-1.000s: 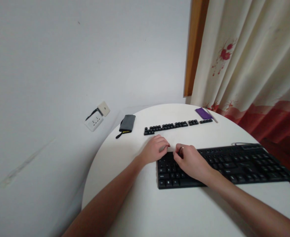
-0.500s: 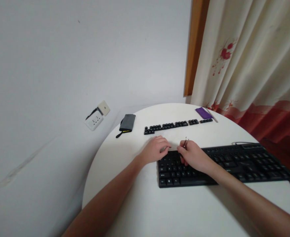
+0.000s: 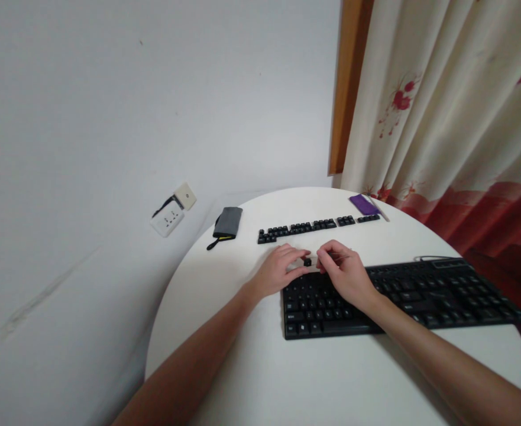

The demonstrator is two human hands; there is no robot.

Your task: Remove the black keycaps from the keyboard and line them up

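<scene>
We are showing a small, black, blocky keycap [image 3: 307, 262] between our left hand [image 3: 280, 269], which is curving around it, contact unclear, and our right hand [image 3: 343, 271], pinching a thin tool [image 3: 342, 256] beside the keyboard's [image 3: 442, 296] far edge.

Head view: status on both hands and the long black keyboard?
Left hand curled about small black square keycap, contact unclear. Right hand pinching thin wire tool. Right hand hides part of keyboard.
</scene>
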